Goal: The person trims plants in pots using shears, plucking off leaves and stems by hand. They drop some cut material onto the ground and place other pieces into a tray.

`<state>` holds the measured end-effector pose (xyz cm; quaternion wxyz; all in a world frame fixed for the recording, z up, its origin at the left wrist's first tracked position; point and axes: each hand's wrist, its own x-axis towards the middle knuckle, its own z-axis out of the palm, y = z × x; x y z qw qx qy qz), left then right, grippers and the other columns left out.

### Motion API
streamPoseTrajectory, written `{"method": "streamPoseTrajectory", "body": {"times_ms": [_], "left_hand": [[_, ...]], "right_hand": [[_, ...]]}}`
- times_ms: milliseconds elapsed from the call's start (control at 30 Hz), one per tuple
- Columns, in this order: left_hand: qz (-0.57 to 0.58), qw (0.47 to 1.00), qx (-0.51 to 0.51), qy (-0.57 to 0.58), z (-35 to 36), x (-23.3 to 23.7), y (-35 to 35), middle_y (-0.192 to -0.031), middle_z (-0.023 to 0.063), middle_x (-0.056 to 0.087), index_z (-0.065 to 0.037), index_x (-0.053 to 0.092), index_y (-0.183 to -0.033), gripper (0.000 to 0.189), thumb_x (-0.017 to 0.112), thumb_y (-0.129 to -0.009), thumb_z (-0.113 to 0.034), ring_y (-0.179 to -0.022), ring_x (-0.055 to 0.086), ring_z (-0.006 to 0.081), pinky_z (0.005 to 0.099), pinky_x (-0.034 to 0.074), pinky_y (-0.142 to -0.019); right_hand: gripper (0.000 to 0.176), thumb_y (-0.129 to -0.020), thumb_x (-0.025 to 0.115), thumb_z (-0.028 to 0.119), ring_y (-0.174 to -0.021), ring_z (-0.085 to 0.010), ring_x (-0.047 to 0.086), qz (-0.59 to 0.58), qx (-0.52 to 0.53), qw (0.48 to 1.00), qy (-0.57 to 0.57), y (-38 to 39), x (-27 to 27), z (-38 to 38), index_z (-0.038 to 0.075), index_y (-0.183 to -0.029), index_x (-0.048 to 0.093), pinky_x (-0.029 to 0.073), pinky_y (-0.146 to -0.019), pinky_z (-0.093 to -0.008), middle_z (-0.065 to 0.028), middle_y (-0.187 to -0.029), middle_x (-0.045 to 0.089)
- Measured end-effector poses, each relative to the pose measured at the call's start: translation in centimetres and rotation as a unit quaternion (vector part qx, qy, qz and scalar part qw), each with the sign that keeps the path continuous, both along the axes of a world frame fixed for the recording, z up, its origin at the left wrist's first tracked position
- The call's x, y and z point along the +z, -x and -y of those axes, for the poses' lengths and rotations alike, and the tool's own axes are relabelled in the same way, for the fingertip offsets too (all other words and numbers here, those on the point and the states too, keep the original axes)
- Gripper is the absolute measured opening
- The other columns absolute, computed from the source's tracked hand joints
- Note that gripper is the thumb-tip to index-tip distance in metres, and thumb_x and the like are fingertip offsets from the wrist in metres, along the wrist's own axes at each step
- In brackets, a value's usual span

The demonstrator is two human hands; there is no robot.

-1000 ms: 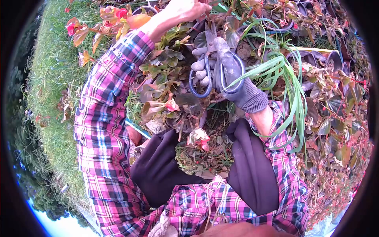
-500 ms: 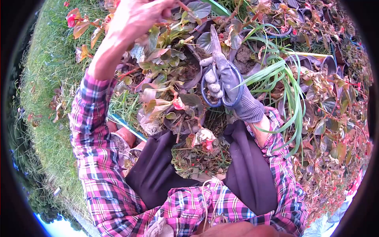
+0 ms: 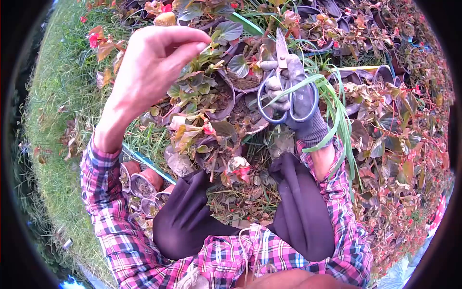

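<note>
My left hand (image 3: 149,65) is bare and raised above the begonia plants, thumb and forefinger pressed together. A thin pale bit shows at the fingertips, too small to name. My right hand (image 3: 293,91), in a grey work glove with a ribbed cuff, is closed on a pair of scissors (image 3: 282,50) with dark blue loop handles. The soiled blades point up and away from me. Long green grass blades (image 3: 337,111) trail over the glove and wrist. Between the hands stand potted begonias (image 3: 204,127) with pink-red flowers and browning leaves, in dark pots (image 3: 224,98).
Terracotta pots (image 3: 144,183) stand by my left knee beside a blue-green strip (image 3: 149,161). Thick grass (image 3: 62,159) covers the left side. Dense, partly withered begonias (image 3: 394,159) fill the right. A yellowish strip (image 3: 361,68) runs across the pots at upper right.
My left hand has come down and toward me, its pinch now in view. My right hand, still holding the scissors, has shifted slightly right, and the grass blades have swung closer to the wrist.
</note>
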<state>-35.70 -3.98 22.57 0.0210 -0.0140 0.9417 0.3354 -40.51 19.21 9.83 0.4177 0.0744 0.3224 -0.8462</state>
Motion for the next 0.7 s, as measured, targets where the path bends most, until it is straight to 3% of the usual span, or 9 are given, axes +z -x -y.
{"method": "streamPoseTrajectory", "body": {"times_ms": [133,167,200,300,433,567,600,667,700], "left_hand": [[0.037,0.996,-0.056,0.055,-3.2,-9.1,11.3,-0.083,0.0090,0.066,0.001,0.063,-0.103,0.022,0.054,-0.086,-0.012,-0.069,0.060,0.0136,0.0274,0.049,-0.066],[-0.049,0.994,-0.093,0.028,-2.8,-12.2,13.7,-0.067,0.0163,0.061,0.004,0.061,-0.088,0.019,0.056,-0.078,-0.011,-0.064,0.063,0.0261,0.0348,0.050,-0.059],[0.035,0.998,-0.047,0.009,-3.5,-12.8,15.4,-0.082,0.0203,0.064,0.004,0.061,-0.094,0.025,0.056,-0.076,-0.012,-0.079,0.065,0.0296,0.0374,0.050,-0.069],[0.061,0.970,-0.017,-0.236,-4.2,-19.6,20.0,-0.092,0.0089,0.065,-0.001,0.063,-0.101,0.027,0.066,-0.078,-0.016,-0.084,0.060,0.0156,0.0296,0.047,-0.075],[0.084,0.944,-0.005,-0.320,-3.6,-16.3,17.4,-0.087,0.0041,0.065,0.002,0.063,-0.101,0.025,0.064,-0.081,-0.014,-0.075,0.057,0.0111,0.0265,0.046,-0.069],[0.049,0.983,0.033,-0.175,-0.6,-13.4,13.4,-0.083,0.0042,0.062,0.002,0.061,-0.096,0.019,0.054,-0.086,-0.012,-0.068,0.055,0.0088,0.0238,0.045,-0.062],[0.046,0.961,0.024,-0.272,-0.4,-13.4,12.3,-0.085,0.0043,0.062,0.002,0.060,-0.099,0.020,0.054,-0.086,-0.012,-0.069,0.055,0.0087,0.0241,0.046,-0.062],[0.036,0.890,0.002,-0.455,-0.2,-13.5,10.4,-0.091,0.0044,0.061,0.001,0.056,-0.105,0.023,0.052,-0.086,-0.012,-0.071,0.055,0.0085,0.0248,0.046,-0.061],[0.009,0.918,0.005,-0.397,-0.2,-13.5,10.0,-0.093,0.0044,0.060,0.001,0.054,-0.107,0.024,0.051,-0.086,-0.010,-0.073,0.054,0.0087,0.0250,0.046,-0.062]], "right_hand": [[0.052,-0.095,0.037,0.042,-0.045,-0.0056,0.041,0.049,-0.021,0.992,0.116,1.4,-1.2,-1.8,-0.006,-0.116,0.045,0.034,-0.035,-0.0157,-0.0018,-0.067,0.048],[0.053,-0.095,0.037,0.042,-0.045,-0.0056,0.041,0.027,-0.008,0.993,0.116,1.2,-1.6,-1.9,-0.006,-0.116,0.044,0.035,-0.035,-0.0159,-0.0016,-0.066,0.048],[0.056,-0.095,0.034,0.045,-0.046,-0.0091,0.046,0.010,-0.014,0.998,0.066,1.1,-2.6,-2.0,-0.006,-0.117,0.043,0.040,-0.036,-0.0184,-0.0057,-0.069,0.052],[0.057,-0.094,0.036,0.044,-0.050,-0.0185,0.051,0.049,0.033,0.985,0.164,1.6,-3.8,-2.6,-0.005,-0.122,0.039,0.044,-0.039,-0.0250,-0.0136,-0.076,0.055],[0.059,-0.093,0.039,0.043,-0.056,-0.0311,0.059,0.100,0.095,0.946,0.294,1.8,-4.6,-3.2,-0.004,-0.128,0.034,0.050,-0.043,-0.0337,-0.0243,-0.085,0.059],[0.064,-0.093,0.039,0.045,-0.065,-0.0423,0.061,0.086,0.158,0.961,0.211,-0.7,-2.3,-1.5,-0.005,-0.130,0.030,0.054,-0.048,-0.0412,-0.0325,-0.094,0.058],[0.065,-0.092,0.033,0.054,-0.058,-0.0202,0.062,0.039,0.148,0.980,0.124,-1.8,-0.7,-0.7,-0.004,-0.118,0.043,0.051,-0.045,-0.0270,-0.0153,-0.078,0.062],[0.067,-0.090,0.032,0.058,-0.058,-0.0198,0.062,0.008,0.166,0.986,0.003,-1.6,-0.9,0.5,-0.002,-0.117,0.046,0.052,-0.049,-0.0282,-0.0128,-0.077,0.062],[0.068,-0.090,0.032,0.059,-0.058,-0.0197,0.061,0.028,0.174,0.984,-0.021,-1.3,-0.8,1.1,-0.001,-0.117,0.047,0.052,-0.050,-0.0279,-0.0121,-0.077,0.062]]}}
